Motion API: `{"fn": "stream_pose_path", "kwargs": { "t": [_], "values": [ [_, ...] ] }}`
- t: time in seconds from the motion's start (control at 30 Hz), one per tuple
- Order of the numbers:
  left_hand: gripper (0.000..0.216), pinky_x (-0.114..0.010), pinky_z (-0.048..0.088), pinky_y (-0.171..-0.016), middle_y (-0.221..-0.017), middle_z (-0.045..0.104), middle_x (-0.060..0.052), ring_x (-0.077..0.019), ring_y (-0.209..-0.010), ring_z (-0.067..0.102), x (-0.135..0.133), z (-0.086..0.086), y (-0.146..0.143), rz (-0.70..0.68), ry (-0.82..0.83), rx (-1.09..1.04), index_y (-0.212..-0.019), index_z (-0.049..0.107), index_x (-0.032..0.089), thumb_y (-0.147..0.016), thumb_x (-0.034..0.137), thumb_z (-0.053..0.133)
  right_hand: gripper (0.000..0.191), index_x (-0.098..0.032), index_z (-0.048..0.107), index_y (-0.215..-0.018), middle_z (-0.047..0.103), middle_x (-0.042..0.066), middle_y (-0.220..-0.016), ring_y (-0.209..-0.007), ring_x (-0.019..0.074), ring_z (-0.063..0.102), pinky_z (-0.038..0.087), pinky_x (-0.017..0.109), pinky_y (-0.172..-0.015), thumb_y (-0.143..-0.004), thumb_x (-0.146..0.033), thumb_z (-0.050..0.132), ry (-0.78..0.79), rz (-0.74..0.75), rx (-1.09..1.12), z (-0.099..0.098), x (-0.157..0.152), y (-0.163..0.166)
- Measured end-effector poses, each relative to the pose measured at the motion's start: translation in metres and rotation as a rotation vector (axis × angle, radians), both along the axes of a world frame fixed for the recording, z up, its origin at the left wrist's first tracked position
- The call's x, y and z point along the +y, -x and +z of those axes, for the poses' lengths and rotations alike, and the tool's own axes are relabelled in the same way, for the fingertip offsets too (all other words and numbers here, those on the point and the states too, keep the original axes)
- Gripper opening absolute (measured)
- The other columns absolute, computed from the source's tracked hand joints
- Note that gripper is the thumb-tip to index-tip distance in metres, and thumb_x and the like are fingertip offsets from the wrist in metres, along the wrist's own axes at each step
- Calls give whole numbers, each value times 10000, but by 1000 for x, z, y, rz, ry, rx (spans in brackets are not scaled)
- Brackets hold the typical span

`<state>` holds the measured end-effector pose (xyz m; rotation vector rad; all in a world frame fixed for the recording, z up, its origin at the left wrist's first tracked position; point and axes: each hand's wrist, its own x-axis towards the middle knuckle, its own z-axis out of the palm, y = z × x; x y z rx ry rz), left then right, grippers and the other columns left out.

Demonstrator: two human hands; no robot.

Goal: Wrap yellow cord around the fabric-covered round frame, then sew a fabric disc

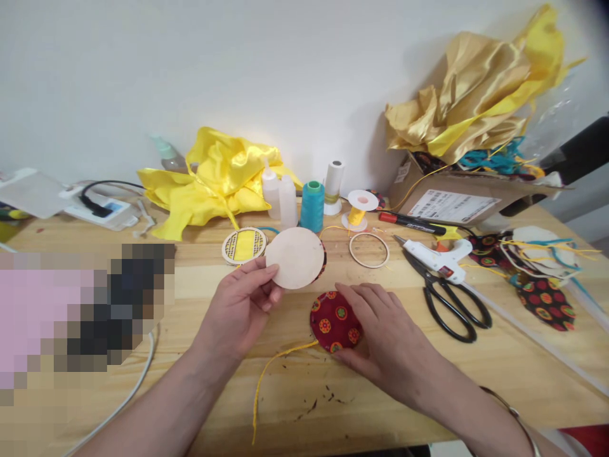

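Both hands are busy with round pieces over the wooden tabletop (204, 393). Left hand (242, 301) is pinching a plain off-white disc (295, 259) by its left edge, thumb on the face — a sliver of patterned cloth is peeking out past its right edge, though I can't tell if it's attached. Right hand (383, 333) is grasping the dark red floral disc (333, 324) along its right side, fingers at the upper edge, thumb at the lower; can't tell whether it's resting on the wood. Yellow braided cord (262, 377) is trailing from that one. Both are looking light to me, the plain one probably stiff and bendable if squeezed, the floral one softer-skinned and grippy — so I'd be holding each by the rim, keeping clear of the cord.
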<state>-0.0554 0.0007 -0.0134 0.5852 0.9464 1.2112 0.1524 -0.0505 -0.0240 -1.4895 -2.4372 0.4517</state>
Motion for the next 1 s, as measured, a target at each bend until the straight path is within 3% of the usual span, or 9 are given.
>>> {"fn": "stream_pose_path", "kwargs": {
  "t": [0.3,0.43,0.5,0.57,0.67,0.7,0.77,0.9,1.0],
  "values": [
    [50,-113,330,-363,-579,570,44,-24,-434,466,-2,-1,0,-11,10,12,-706,622,142,-689,100,643,581,-187,371,-1304,486,92,-1255,-1148,238,401,335,419,-980,-773,-284,584,74,207,50,17,27,-14],
    [52,-111,332,-356,-597,571,46,-20,-432,462,-1,-1,0,-1,18,18,-697,618,137,-673,111,656,645,-204,297,-1351,423,92,-1333,-1240,243,327,302,439,-1014,-776,-265,583,98,242,83,21,37,-24],
    [58,-109,338,-360,-602,572,44,-19,-434,462,0,-1,0,12,20,30,-698,622,133,-665,116,665,700,-212,262,-1366,386,95,-1363,-1264,247,302,296,444,-1020,-762,-300,605,82,179,132,19,38,-29],
    [63,-109,335,-362,-605,573,41,-22,-437,466,0,-1,1,19,16,57,-703,622,130,-661,121,670,626,-210,312,-1334,455,98,-1296,-1195,230,397,345,415,-979,-778,-297,586,54,43,209,14,38,-32],
    [80,-118,320,-361,-633,592,25,-28,-440,474,-1,-2,1,-20,4,119,-753,628,126,-682,144,659,223,-186,562,-1033,619,64,-924,-857,187,558,440,335,-770,-841,-270,487,59,-196,263,11,35,-32],
    [96,-122,314,-360,-639,601,18,-30,-435,475,-3,-2,1,-58,6,146,-781,631,125,-693,157,653,172,-181,596,-880,613,43,-791,-747,170,551,436,310,-692,-859,-277,454,97,-244,270,12,34,-31],
    [133,-130,302,-360,-624,609,10,-34,-413,473,-5,-4,0,-178,32,205,-831,632,127,-715,190,643,268,-178,581,-713,581,17,-669,-647,145,518,405,272,-609,-878,-314,420,241,-271,356,16,31,-25],
    [149,-138,261,-350,-580,601,14,-42,-376,469,-10,-9,-3,-466,70,272,-842,610,142,-741,249,626,230,-169,590,-839,602,4,-704,-597,100,509,385,211,-545,-851,-366,472,611,-254,756,20,25,-11],
    [214,-148,257,-357,-641,619,-1,-43,-387,462,-12,-10,-5,-565,39,302,-923,590,150,-759,286,605,205,-143,550,-735,546,-15,-603,-500,72,455,345,190,-476,-800,-337,541,738,-322,873,14,23,-5]
  ]
}}
